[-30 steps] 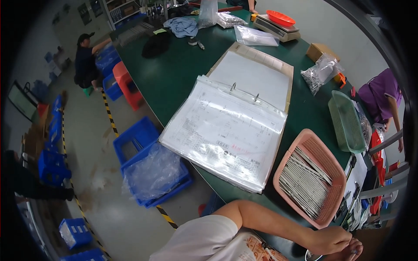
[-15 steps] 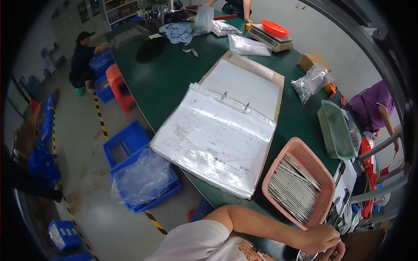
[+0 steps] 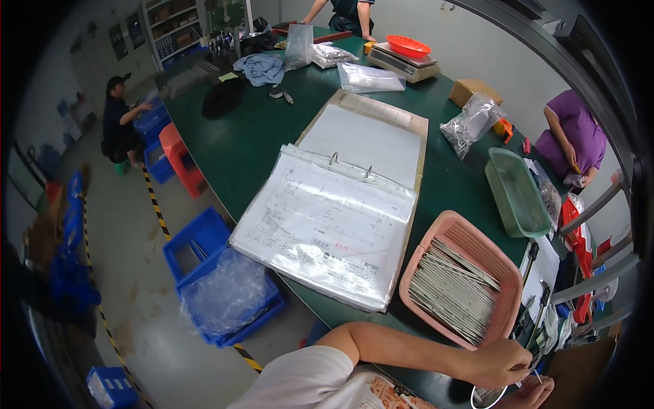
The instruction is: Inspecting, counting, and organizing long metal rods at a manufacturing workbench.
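My left hand [image 3: 501, 362] is closed just past the near edge of the pink basket, and whatever its fingers grip is hidden. Right below it, at the picture's lower edge, my right hand [image 3: 533, 393] pinches a thin pale rod [image 3: 537, 375], only a short end of which shows. Under the two hands sits a round, bright-rimmed container [image 3: 488, 399] with contents too small to make out. The pink plastic basket [image 3: 504, 283] holds many slim metal rods [image 3: 453, 296] lying roughly parallel.
An open ring binder [image 3: 327, 225] covers the middle of the green table [image 3: 231, 146]. Beyond the basket stand a green basket [image 3: 519, 198], a bag of metal parts [image 3: 466, 129] and a scale [image 3: 405, 65] with a red tray. Blue bins [image 3: 197, 238] flank the left side. Other people work around.
My hands have drawn slightly apart, and the pale rod end now shows at my right hand. The view has shifted a little. The person in purple has straightened and turned.
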{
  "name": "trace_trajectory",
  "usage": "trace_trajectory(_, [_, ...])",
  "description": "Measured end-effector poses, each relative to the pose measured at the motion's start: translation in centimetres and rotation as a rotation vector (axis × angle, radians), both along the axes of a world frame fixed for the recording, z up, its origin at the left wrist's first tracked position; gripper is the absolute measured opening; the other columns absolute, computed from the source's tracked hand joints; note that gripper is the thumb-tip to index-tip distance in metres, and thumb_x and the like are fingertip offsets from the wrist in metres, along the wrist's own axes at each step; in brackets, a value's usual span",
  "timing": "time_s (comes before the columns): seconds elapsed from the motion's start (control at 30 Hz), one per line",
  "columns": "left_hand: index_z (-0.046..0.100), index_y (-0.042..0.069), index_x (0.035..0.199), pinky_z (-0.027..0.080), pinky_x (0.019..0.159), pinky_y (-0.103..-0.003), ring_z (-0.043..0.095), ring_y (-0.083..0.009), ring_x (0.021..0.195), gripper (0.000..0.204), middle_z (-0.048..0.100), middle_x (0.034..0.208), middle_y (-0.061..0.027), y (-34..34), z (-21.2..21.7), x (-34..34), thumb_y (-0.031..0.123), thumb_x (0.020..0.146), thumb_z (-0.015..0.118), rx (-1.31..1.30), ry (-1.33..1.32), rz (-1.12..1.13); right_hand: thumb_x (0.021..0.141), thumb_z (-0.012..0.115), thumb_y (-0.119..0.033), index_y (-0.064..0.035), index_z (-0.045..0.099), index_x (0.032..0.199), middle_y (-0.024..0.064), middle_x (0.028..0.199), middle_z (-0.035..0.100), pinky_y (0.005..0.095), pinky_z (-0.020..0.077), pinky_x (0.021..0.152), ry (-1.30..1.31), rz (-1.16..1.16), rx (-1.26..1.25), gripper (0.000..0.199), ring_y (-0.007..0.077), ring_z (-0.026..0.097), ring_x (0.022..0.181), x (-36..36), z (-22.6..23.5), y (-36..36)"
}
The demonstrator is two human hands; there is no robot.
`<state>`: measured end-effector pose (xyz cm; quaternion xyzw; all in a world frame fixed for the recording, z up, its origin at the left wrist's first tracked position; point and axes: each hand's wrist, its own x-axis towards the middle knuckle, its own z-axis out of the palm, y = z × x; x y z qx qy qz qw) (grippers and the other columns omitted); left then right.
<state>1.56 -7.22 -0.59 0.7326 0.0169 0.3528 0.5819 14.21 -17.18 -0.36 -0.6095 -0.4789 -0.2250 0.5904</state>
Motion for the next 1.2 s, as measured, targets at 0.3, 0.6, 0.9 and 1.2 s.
trace_trajectory(0.3, [0.045,0.0,0.079,0.039,0.063,-0.031,0.05,-0.0207,0.073,0.024,0.049,0.079,-0.0105,-0.4,-1.5,1.0,0.021,0.09,0.041,-0.314,-0.171,-0.2,0.085,0.055,-0.017,-0.001,0.049,0.077,0.0042,0.066,0.048,0.0232,0.0355,0.049,0.288,0.1,0.04,0.019,0.0139,0.043,0.056,-1.1,-2.6,0.2])
trace_trajectory(0.6, [0.048,-0.001,0.079,0.039,0.067,-0.03,0.05,-0.0203,0.073,0.024,0.05,0.075,-0.0108,-0.5,-0.8,0.1,0.02,0.089,0.042,-0.191,-0.118,-0.205,0.083,0.048,-0.026,-0.0005,0.047,0.098,0.0048,0.083,0.043,0.0262,0.0339,0.07,0.53,0.363,-0.019,0.03,0.013,0.04,0.076,3.5,-4.4,-3.0])
trace_trajectory(0.9, [0.059,0.0,0.092,0.026,0.046,-0.021,0.032,-0.0056,0.051,0.06,0.048,0.069,-0.0024,1.2,-1.6,-1.9,0.042,0.094,0.016,-0.555,0.051,-0.28,0.074,0.059,-0.005,-0.0071,0.051,0.094,0.01,0.089,0.061,0.043,0.0236,0.099,0.11,0.449,-0.028,0.021,0.0255,0.056,0.096,-3.2,0.0,1.8])
trace_trajectory(1.2, [0.056,-0.002,0.1,0.022,0.043,-0.02,0.028,-0.0064,0.049,0.076,0.039,0.07,0.0004,0.3,-0.6,-1.1,0.052,0.09,0.003,-0.377,0.164,-0.236,0.068,0.069,-0.008,-0.0079,0.061,0.086,0.0036,0.087,0.063,0.0361,0.0231,0.097,0.11,0.513,-0.126,0.019,0.0158,0.057,0.085,-2.1,-0.6,1.1])
